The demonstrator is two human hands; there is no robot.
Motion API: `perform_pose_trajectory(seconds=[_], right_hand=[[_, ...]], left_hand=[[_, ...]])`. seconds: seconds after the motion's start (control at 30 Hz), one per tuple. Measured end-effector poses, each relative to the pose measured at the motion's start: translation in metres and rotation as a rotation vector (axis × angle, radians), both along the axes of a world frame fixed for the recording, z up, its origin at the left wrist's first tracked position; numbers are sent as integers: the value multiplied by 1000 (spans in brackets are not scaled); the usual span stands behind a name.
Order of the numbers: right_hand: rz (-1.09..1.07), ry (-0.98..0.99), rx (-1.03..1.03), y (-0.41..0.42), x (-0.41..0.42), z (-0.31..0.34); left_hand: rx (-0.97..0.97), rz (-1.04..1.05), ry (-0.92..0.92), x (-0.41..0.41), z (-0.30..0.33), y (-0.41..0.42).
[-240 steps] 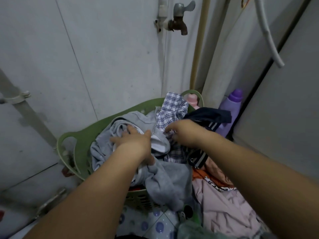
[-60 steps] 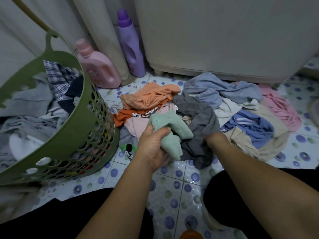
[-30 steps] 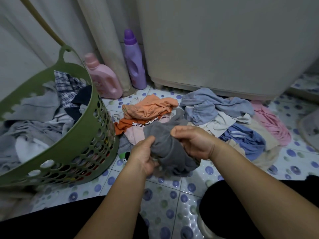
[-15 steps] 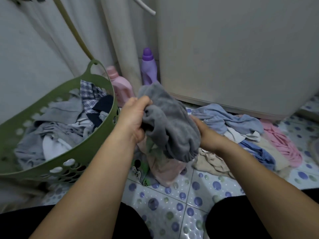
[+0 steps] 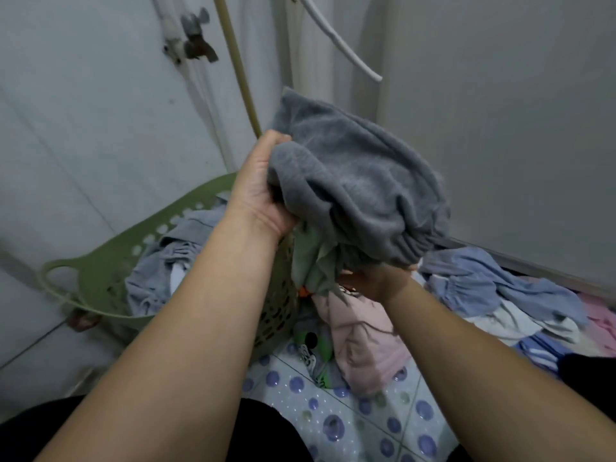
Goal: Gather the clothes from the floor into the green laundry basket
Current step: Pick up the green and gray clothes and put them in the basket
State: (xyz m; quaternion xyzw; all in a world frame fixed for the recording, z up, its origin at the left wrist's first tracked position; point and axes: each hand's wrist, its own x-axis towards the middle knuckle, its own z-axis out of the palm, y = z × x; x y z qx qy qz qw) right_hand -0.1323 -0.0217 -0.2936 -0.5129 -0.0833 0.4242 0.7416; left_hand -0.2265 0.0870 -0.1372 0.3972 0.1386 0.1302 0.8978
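A bundle of clothes is lifted in front of me, with a grey fleece garment (image 5: 356,188) on top and a pale green cloth (image 5: 313,261) hanging below it. My left hand (image 5: 263,191) grips the bundle's left side. My right hand (image 5: 376,281) supports it from underneath, its fingers mostly hidden. The green laundry basket (image 5: 110,258) stands low at the left, partly behind my left forearm, with grey and white clothes inside. A pink garment (image 5: 360,338), a cartoon-print piece (image 5: 313,348) and blue clothes (image 5: 493,285) lie on the floor.
A white wall with a tap (image 5: 196,45) and a beige hose (image 5: 240,75) rises behind the basket. A large white appliance (image 5: 516,128) fills the right. The tiled floor (image 5: 360,425) has blue dots. My dark-clothed knees sit at the bottom edge.
The bundle has risen higher in both hands and drifted slightly left toward the basket. My view has tilted upward, so the tap shows again and the detergent bottles are hidden.
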Motion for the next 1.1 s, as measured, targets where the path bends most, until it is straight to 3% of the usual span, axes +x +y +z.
perform_pose_trajectory(seconds=[0.13,0.3,0.4,0.43,0.5,0.57,0.63,0.73,0.87,1.0,1.1], right_hand=[[52,53,221,39,-18,51],[39,48,253,89,-17,81],[83,-83,179,112,-17,70],[117,-189,94,116,-19,64],[210,-478,-143,122,-23,55],[306,-757,-386,127,-24,47],[295,-965,-539,126,-27,46],[230,-1189,-588,125,-34,48],[302,-1284,-704,121,-35,48],[413,-1408,-793,108,-34,48],[428,-1447,-750,98,-35,44]], left_hand=[[11,157,-162,-17,11,33],[0,418,-243,-60,4,84],[-46,272,-176,-93,-13,102],[0,330,-48,-103,-22,111],[238,582,438,-120,-47,140],[448,646,821,-133,-70,152],[625,620,995,-135,-91,155],[915,584,1013,-130,-103,149],[1086,335,962,-110,-109,133],[1314,-56,946,-91,-120,122],[1466,-99,1024,-88,-132,129]])
